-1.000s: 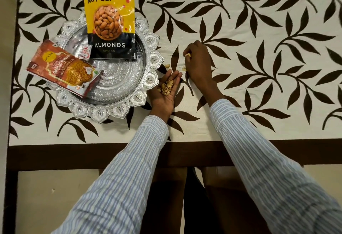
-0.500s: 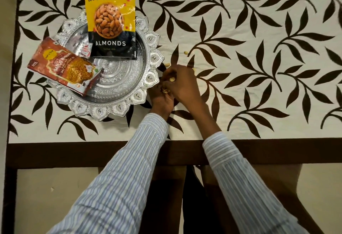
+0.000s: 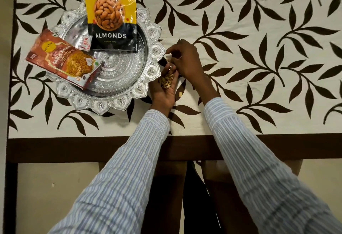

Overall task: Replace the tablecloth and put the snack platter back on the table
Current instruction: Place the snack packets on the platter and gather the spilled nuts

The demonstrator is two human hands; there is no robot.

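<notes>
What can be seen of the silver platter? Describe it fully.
The silver platter is round and shiny, metal by its look, with an embossed centre and a scalloped, beaded rim. It lies flat on the leaf-print tablecloth, left of the hands. An almond bag and an orange snack packet lie on it, both overhanging its rim.

Tablecloth (image 3: pixel 240 89): cream fabric printed with dark brown leaf sprigs and edged by a dark brown border band, spread flat over the tabletop with no visible folds. Snack platter (image 3: pixel 157 50): round, silver, embossed at centre with a scalloped, bead-studded rim, resting flat on the cloth toward its left end. It carries a yellow-and-black almond pouch (image 3: pixel 112 15) across its far rim and an orange-brown namkeen packet (image 3: pixel 63 61) overhanging its left rim.
</notes>
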